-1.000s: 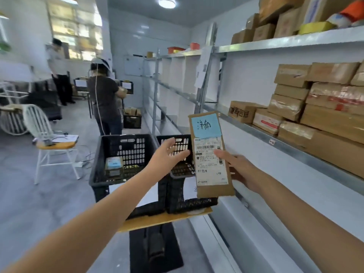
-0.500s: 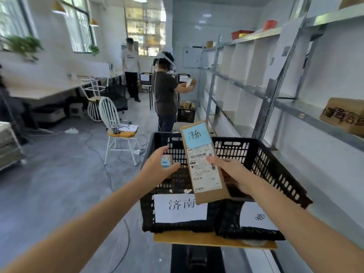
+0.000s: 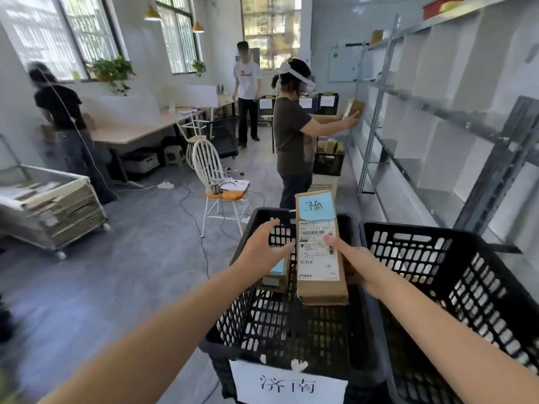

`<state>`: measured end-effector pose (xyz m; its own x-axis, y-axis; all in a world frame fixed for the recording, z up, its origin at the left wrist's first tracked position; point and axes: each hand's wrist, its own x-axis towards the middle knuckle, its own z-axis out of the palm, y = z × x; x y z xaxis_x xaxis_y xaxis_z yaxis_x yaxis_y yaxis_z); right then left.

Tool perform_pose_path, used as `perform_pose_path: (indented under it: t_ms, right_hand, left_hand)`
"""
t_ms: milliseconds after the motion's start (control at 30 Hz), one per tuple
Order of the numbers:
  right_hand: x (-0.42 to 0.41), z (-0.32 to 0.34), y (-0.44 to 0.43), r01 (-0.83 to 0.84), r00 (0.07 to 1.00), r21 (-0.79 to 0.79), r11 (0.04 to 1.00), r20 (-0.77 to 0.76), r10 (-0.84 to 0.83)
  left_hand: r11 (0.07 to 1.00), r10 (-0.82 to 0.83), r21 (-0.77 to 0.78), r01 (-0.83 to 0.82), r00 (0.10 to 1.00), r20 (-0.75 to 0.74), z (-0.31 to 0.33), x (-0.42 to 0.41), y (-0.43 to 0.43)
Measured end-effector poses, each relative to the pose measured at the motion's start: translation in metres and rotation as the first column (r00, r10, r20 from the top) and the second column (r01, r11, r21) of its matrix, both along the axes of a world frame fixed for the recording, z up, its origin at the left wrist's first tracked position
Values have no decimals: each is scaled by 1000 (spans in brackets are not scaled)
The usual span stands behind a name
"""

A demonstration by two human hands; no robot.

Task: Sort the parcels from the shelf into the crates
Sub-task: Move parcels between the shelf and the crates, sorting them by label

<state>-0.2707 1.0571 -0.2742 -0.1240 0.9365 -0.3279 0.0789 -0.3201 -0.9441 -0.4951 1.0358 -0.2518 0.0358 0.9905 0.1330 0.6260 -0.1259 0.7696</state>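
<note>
A long brown cardboard parcel (image 3: 319,284) with a white shipping label and a blue sticky note is held upright over the left black crate (image 3: 233,322). My right hand (image 3: 354,262) grips its right edge, thumb on the label. My left hand (image 3: 264,252) hovers just left of the parcel, fingers spread and relaxed, holding nothing. The left crate bears a white paper sign (image 3: 287,384) with handwritten characters. Inside it lies another small parcel (image 3: 275,277) with a blue note. The right black crate (image 3: 455,290) stands beside it.
Grey metal shelving (image 3: 437,118) runs along the right wall. A person in a headset (image 3: 291,126) stands ahead holding a box at the shelf. A white chair (image 3: 217,185), cables on the floor, a cart of flattened cardboard (image 3: 49,205) and desks lie to the left.
My view has swung left from the shelf and down onto the crates. The parcel, still in my right hand, has come down over the left crate; my left hand stays beside it.
</note>
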Motion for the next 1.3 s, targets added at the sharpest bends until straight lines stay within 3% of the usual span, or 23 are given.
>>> perform_pose_path:
  t_ms: [333, 467, 667, 833, 1100, 1300]
  right_hand:
    - [-12, -68, 69, 86, 996, -202, 976, 20, -83]
    - [-20, -97, 92, 140, 990, -271, 952, 49, -131]
    - [-28, -137, 118, 216, 975, -364, 906, 124, -183]
    - [-46, -163, 137, 251, 961, -331, 909, 197, -193]
    - [-54, -199, 146, 205, 975, -367, 907, 159, -156]
    - [-42, -208, 145, 95, 980, -416, 904, 200, -10]
  left_hand:
    - [988, 55, -145, -48, 997, 45, -60, -14, 69]
    - [966, 91, -254, -51, 985, 147, -85, -16, 94]
    - [952, 29, -307, 9, 992, 121, -115, -13, 134]
    - [913, -45, -397, 92, 991, 126, -136, -13, 160]
    - [900, -70, -418, 125, 987, 144, -161, -4, 179]
    - [900, -54, -423, 108, 989, 138, -173, -8, 188]
